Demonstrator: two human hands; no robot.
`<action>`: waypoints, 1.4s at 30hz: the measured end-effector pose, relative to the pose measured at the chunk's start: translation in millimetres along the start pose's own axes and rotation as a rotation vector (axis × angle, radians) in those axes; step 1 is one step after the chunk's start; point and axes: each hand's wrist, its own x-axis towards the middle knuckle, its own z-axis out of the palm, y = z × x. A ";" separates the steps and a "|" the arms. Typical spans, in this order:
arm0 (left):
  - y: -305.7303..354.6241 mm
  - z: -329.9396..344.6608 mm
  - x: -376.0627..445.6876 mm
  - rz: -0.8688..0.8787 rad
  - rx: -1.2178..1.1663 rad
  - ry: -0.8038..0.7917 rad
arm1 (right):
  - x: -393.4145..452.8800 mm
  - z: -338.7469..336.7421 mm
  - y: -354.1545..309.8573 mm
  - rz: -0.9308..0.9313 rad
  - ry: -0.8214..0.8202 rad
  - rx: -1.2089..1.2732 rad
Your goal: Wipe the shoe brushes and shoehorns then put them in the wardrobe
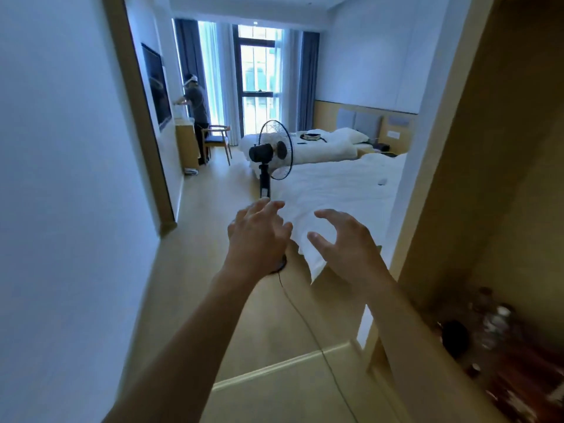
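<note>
Both my arms reach forward at chest height in a hotel room hallway. My left hand (258, 232) has loosely spread fingers and holds nothing. My right hand (343, 239) is beside it, fingers apart and slightly bent, also holding nothing. No shoe brush, shoehorn or cloth shows in this view. An open wooden niche (506, 209) stands at my right, its contents blurred.
A standing fan (271, 154) is ahead on the floor, its cord (308, 328) trailing toward me. Two white beds (345, 184) fill the right side. Another person (195, 111) stands at a desk by a chair (218, 138) at the far left. Blurred bottles (497, 322) sit in the niche.
</note>
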 end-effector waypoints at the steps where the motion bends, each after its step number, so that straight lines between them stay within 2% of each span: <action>1: -12.8 -3.3 7.0 -0.015 0.006 0.019 | 10.4 12.2 -5.1 -0.014 -0.014 0.008; 7: -88.3 -4.3 61.0 -0.105 0.065 0.073 | 86.6 90.3 -16.0 -0.073 -0.094 0.050; 13: -157.5 5.5 153.0 -0.225 0.131 0.119 | 205.6 168.3 -12.8 -0.145 -0.175 0.077; 19: -209.9 8.1 251.9 -0.283 0.166 0.194 | 330.3 219.7 -14.1 -0.215 -0.224 0.119; 24: -256.3 23.4 317.4 -0.335 0.172 0.188 | 405.0 264.8 -10.2 -0.217 -0.260 0.112; 34: -379.2 62.5 467.6 -0.316 0.110 0.153 | 545.1 380.1 -5.5 -0.176 -0.253 0.094; 42: -503.4 49.8 626.7 -0.234 0.080 0.118 | 701.3 484.4 -48.4 -0.119 -0.215 0.074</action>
